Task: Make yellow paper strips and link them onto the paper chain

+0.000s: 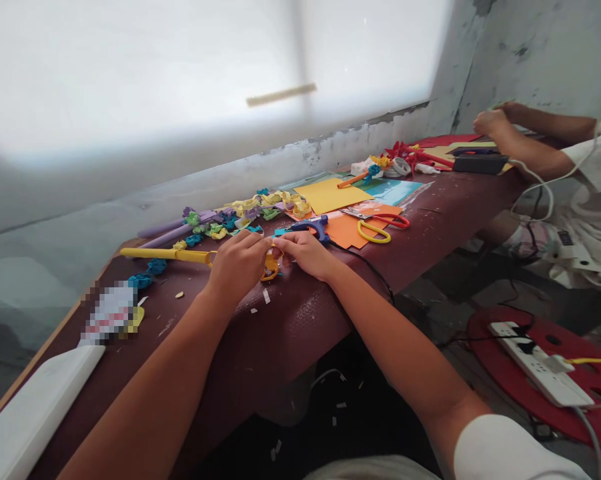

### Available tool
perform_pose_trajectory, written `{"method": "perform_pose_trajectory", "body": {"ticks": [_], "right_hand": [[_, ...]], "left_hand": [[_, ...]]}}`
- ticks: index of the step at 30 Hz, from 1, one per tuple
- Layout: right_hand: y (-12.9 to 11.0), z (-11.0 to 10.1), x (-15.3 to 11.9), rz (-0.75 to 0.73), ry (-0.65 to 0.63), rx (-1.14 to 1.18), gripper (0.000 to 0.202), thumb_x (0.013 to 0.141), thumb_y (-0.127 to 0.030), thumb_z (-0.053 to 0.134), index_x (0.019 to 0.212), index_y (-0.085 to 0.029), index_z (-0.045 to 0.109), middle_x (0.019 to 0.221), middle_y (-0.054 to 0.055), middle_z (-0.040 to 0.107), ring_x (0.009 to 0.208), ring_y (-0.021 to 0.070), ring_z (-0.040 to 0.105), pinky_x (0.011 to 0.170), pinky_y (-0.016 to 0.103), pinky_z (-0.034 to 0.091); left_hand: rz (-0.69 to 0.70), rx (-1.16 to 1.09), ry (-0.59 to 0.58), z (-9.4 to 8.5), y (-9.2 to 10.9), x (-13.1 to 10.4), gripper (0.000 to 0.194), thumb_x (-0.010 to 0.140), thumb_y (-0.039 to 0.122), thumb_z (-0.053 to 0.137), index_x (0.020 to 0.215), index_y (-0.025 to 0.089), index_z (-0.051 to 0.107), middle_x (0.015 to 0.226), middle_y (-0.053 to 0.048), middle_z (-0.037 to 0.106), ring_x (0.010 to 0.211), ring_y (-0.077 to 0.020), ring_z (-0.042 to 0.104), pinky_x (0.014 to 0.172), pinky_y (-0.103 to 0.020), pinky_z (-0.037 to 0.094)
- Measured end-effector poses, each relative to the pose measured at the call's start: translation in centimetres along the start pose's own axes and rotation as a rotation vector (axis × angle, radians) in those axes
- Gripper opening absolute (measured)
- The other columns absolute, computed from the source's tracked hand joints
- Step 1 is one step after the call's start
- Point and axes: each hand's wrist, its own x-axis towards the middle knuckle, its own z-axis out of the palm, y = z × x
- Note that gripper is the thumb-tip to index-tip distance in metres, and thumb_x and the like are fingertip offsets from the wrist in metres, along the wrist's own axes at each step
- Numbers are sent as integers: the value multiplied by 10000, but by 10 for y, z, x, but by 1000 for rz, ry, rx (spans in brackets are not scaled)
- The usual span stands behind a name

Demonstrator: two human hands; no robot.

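Observation:
My left hand [241,260] and my right hand [307,255] meet fingertip to fingertip over the dark red table. Both are closed on a yellow paper flower [270,268], whose curled strips hang below the fingers. A rolled yellow paper stick [167,255] runs leftward from behind my left hand; whether it joins the flower is hidden. Just beyond my right hand lies a blue glue gun [316,228] with a black cord. To its right, scissors [375,227] with red and yellow handles rest on orange paper [347,229].
Curled paper pieces [220,223] in several colours line the wall side, near purple paper rolls [167,233]. Yellow paper [333,195] lies beyond the scissors. A white object [45,407] fills the left corner. Another person's hands [493,121] work at right, above a power strip [540,363].

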Motion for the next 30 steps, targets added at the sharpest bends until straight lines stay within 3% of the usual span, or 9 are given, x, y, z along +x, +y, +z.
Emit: {"method": "perform_pose_trajectory", "body": {"ticks": [8,13,15,18,22,26,30], "right_hand": [[-5,1,-3,-58,-48,-12,463,820,-619,758,813,-165,667,752,-14,628,698,120,555,662,245,436],[2,0,3,-60,142,43,446,833,-625,735,848,-187,648,782,-3,641,687,122,569,663,255,477],[4,-2,5,-60,242,73,444,839,-627,717,867,-189,647,815,6,655,688,123,585,642,250,482],[6,-7,8,-71,413,113,446,865,-632,673,924,-191,650,898,19,681,703,112,596,617,232,467],[7,-13,11,-73,596,148,428,893,-609,642,985,-192,646,932,17,692,688,101,590,585,221,436],[8,-15,13,-55,675,167,376,916,-545,656,1004,-181,642,910,11,684,691,109,609,585,226,459],[8,-15,13,-42,709,164,325,968,-483,683,985,-161,642,895,10,672,708,121,624,612,247,501]], "left_hand": [[-94,-103,-36,-6,-3,-1,350,1065,271,426,1049,195,768,969,-89,789,965,-262,680,892,-409,540],[-238,-167,-35,-1,-13,-4,422,1090,394,432,1432,202,590,1316,-88,723,1246,-224,629,1093,-382,496],[-343,-149,-53,4,-27,-9,418,1108,367,380,1422,179,580,1314,-107,711,1274,-217,619,1107,-395,495],[-472,-75,-154,10,-56,-23,323,1066,368,523,1271,160,660,1248,-107,709,1219,-254,652,1097,-511,504],[-490,-19,-392,14,-82,-45,395,988,402,672,1315,182,643,1362,-114,650,1236,-276,641,1061,-540,537],[-517,20,-570,19,-90,-58,420,988,392,673,1356,197,622,1404,-119,625,1242,-278,637,1044,-526,554],[-618,90,-633,26,-94,-64,437,990,399,671,1372,196,607,1396,-120,624,1212,-271,649,1011,-507,572]]}}
